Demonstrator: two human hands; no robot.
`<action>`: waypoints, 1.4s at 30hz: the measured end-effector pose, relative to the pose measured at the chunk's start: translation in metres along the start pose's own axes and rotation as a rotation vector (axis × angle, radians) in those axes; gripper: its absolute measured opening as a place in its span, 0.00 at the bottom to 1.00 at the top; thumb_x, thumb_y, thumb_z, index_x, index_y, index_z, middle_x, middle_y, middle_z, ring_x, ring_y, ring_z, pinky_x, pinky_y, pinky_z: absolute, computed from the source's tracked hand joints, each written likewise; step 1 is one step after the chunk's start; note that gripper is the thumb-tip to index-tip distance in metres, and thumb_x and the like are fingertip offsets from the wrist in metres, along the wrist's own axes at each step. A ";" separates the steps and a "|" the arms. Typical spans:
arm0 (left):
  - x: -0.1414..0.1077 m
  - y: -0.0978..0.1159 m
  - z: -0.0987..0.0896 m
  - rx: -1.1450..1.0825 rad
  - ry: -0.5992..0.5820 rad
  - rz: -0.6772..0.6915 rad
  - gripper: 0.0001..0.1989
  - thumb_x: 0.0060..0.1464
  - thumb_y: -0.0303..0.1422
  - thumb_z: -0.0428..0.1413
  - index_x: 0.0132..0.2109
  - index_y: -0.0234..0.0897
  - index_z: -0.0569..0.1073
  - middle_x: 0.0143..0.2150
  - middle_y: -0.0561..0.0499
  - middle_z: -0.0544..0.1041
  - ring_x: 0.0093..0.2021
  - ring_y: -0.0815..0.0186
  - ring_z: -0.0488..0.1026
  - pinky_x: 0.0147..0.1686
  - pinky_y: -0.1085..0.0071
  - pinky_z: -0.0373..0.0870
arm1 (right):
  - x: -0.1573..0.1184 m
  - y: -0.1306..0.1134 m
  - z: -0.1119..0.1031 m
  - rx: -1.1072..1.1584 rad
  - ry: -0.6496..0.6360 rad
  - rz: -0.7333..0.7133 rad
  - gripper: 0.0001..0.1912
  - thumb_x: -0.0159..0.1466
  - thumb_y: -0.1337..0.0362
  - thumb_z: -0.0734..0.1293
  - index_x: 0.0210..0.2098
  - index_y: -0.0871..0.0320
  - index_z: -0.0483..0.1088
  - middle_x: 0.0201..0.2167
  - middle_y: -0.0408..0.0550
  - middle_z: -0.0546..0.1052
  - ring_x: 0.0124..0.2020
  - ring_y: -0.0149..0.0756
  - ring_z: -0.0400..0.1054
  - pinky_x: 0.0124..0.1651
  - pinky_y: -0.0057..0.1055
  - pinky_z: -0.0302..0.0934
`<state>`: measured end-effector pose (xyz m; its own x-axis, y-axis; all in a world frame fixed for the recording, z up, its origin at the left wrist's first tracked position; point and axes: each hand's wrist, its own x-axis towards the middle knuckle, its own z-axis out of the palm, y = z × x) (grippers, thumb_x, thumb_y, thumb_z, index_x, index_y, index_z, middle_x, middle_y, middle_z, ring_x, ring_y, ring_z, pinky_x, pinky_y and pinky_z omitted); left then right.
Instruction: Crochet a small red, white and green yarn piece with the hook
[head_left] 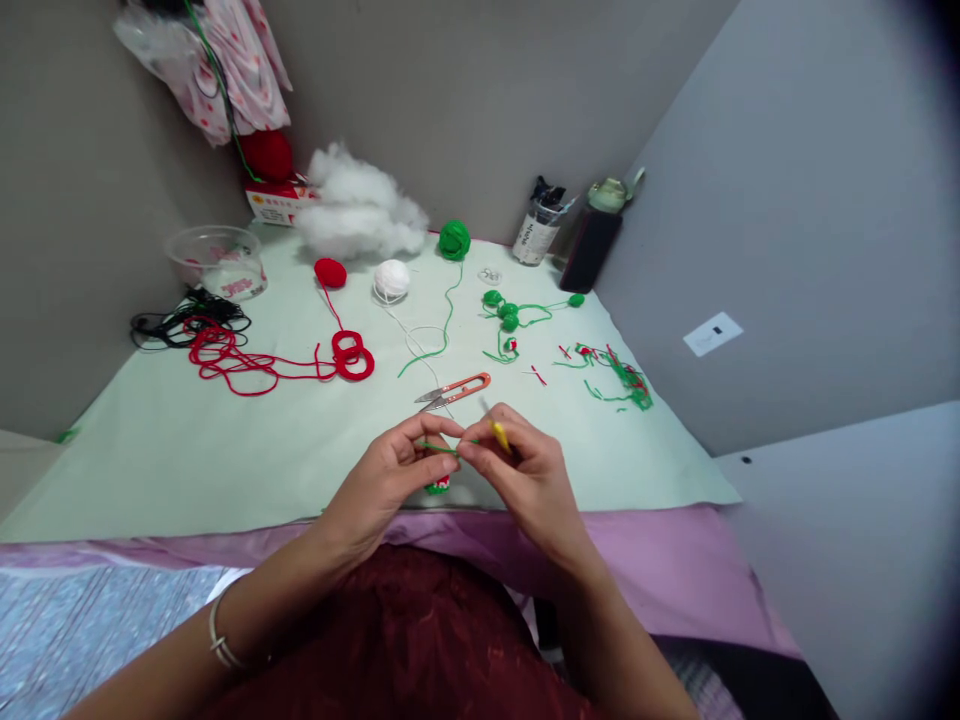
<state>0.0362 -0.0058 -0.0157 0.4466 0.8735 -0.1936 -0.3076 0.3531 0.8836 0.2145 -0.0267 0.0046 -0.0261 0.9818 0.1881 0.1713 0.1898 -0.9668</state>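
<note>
My left hand point(379, 480) is closed, thumb and fingers pinched on a short stretch of green yarn point(439, 447). Below its fingertips shows a small crocheted piece point(438, 486) in green, red and white, mostly hidden by the hand. My right hand point(529, 470) meets the left at the fingertips and pinches the yarn too. A crochet hook point(500, 436) with a yellow handle is held in that hand, its metal end pointing up and away. Just beyond both hands lie orange-handled thread snips point(466, 387).
Red, white and green yarn balls point(454, 241) sit farther back, near white stuffing point(360, 205). Red crocheted rings point(351, 357) and tangled red yarn point(240, 362) lie left. Small green crocheted pieces point(508, 316) and yarn scraps point(634, 385) lie right, before a dark bottle point(591, 245).
</note>
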 end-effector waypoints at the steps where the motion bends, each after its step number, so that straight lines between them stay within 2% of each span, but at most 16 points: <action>1: 0.001 -0.002 -0.001 0.020 -0.011 0.014 0.12 0.55 0.35 0.69 0.46 0.41 0.82 0.33 0.54 0.78 0.34 0.69 0.71 0.37 0.73 0.65 | 0.001 0.001 0.000 0.069 -0.004 0.044 0.09 0.64 0.60 0.75 0.29 0.56 0.77 0.27 0.40 0.67 0.28 0.28 0.57 0.31 0.30 0.50; 6: 0.004 -0.004 -0.008 0.074 -0.016 0.057 0.11 0.57 0.36 0.68 0.46 0.40 0.81 0.30 0.56 0.75 0.32 0.70 0.70 0.36 0.72 0.65 | 0.006 0.007 -0.007 0.424 -0.030 0.274 0.18 0.60 0.52 0.78 0.27 0.57 0.71 0.22 0.35 0.59 0.22 0.23 0.45 0.25 0.29 0.40; 11: 0.004 0.000 -0.011 0.147 -0.045 0.092 0.10 0.58 0.36 0.67 0.45 0.40 0.81 0.31 0.56 0.76 0.32 0.69 0.71 0.37 0.71 0.66 | 0.006 0.007 -0.011 0.672 -0.294 0.386 0.23 0.61 0.50 0.77 0.25 0.59 0.67 0.25 0.34 0.55 0.21 0.21 0.39 0.22 0.25 0.36; 13: 0.003 0.003 -0.012 0.212 -0.045 0.121 0.09 0.58 0.35 0.67 0.45 0.40 0.81 0.32 0.56 0.76 0.33 0.69 0.71 0.38 0.71 0.66 | 0.006 0.006 -0.010 0.773 -0.331 0.391 0.24 0.62 0.49 0.77 0.25 0.59 0.65 0.26 0.34 0.54 0.21 0.20 0.36 0.20 0.22 0.34; 17: 0.001 0.006 -0.011 0.277 -0.021 0.170 0.08 0.59 0.35 0.66 0.45 0.41 0.81 0.33 0.55 0.78 0.35 0.68 0.72 0.39 0.71 0.66 | 0.004 0.007 -0.007 0.886 -0.317 0.356 0.26 0.64 0.50 0.76 0.24 0.58 0.61 0.26 0.34 0.52 0.22 0.21 0.35 0.19 0.18 0.34; 20: 0.002 0.005 -0.013 0.262 -0.012 0.165 0.08 0.60 0.36 0.67 0.45 0.42 0.81 0.33 0.56 0.77 0.35 0.69 0.72 0.39 0.72 0.66 | 0.001 0.008 -0.008 0.912 -0.309 0.336 0.28 0.64 0.49 0.76 0.23 0.57 0.59 0.25 0.34 0.52 0.22 0.22 0.34 0.18 0.17 0.35; 23: 0.004 0.004 -0.018 0.185 0.072 0.151 0.07 0.58 0.35 0.68 0.44 0.42 0.82 0.33 0.56 0.77 0.35 0.70 0.71 0.38 0.75 0.66 | -0.002 0.007 -0.015 0.944 -0.308 0.263 0.29 0.65 0.48 0.75 0.22 0.56 0.57 0.23 0.33 0.50 0.21 0.23 0.34 0.17 0.18 0.34; 26: 0.007 0.005 -0.022 0.014 0.192 0.111 0.09 0.55 0.34 0.69 0.43 0.40 0.83 0.34 0.55 0.76 0.36 0.72 0.70 0.37 0.77 0.65 | -0.004 0.004 -0.020 0.864 -0.198 0.169 0.25 0.64 0.48 0.75 0.24 0.56 0.64 0.23 0.33 0.52 0.20 0.23 0.35 0.16 0.20 0.34; 28: 0.008 0.007 -0.020 -0.090 0.243 0.071 0.12 0.53 0.34 0.71 0.45 0.40 0.83 0.35 0.55 0.76 0.35 0.73 0.70 0.36 0.79 0.65 | -0.005 0.004 -0.016 0.702 -0.088 0.139 0.17 0.63 0.51 0.77 0.31 0.55 0.71 0.23 0.33 0.56 0.20 0.23 0.38 0.18 0.22 0.37; 30: 0.008 0.007 -0.014 -0.149 0.267 0.049 0.14 0.52 0.34 0.71 0.46 0.39 0.82 0.35 0.56 0.76 0.34 0.73 0.69 0.36 0.79 0.65 | -0.007 0.006 -0.005 0.490 -0.017 0.131 0.12 0.61 0.56 0.78 0.38 0.54 0.75 0.24 0.34 0.61 0.20 0.23 0.45 0.22 0.23 0.43; 32: 0.007 0.005 -0.006 -0.173 0.263 0.052 0.14 0.51 0.33 0.71 0.45 0.38 0.81 0.34 0.56 0.75 0.34 0.73 0.69 0.36 0.78 0.66 | -0.010 0.010 0.010 0.273 -0.027 0.156 0.12 0.59 0.61 0.79 0.40 0.53 0.75 0.26 0.36 0.66 0.25 0.26 0.54 0.28 0.26 0.51; 34: 0.005 0.003 0.001 -0.166 0.238 0.078 0.12 0.53 0.34 0.71 0.43 0.38 0.79 0.33 0.56 0.74 0.35 0.71 0.70 0.38 0.77 0.67 | -0.011 0.014 0.024 0.117 -0.048 0.115 0.10 0.60 0.63 0.77 0.39 0.54 0.74 0.29 0.38 0.70 0.27 0.29 0.57 0.31 0.29 0.53; 37: 0.002 0.001 0.005 -0.100 0.200 0.138 0.10 0.58 0.37 0.68 0.40 0.38 0.77 0.35 0.55 0.74 0.37 0.69 0.71 0.41 0.74 0.69 | -0.010 0.018 0.034 0.033 0.043 0.046 0.04 0.65 0.63 0.71 0.35 0.54 0.73 0.29 0.39 0.70 0.29 0.31 0.58 0.34 0.30 0.54; 42: -0.002 0.005 -0.003 0.109 0.142 0.227 0.14 0.52 0.33 0.72 0.42 0.40 0.76 0.41 0.54 0.77 0.43 0.67 0.76 0.47 0.72 0.72 | -0.006 0.010 0.029 0.100 0.090 0.135 0.09 0.67 0.60 0.68 0.31 0.55 0.70 0.25 0.37 0.64 0.27 0.30 0.54 0.32 0.30 0.51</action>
<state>0.0315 -0.0046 -0.0123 0.2522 0.9670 -0.0363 -0.2908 0.1115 0.9502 0.1879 -0.0310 -0.0114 0.0799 0.9946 0.0664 0.0683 0.0610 -0.9958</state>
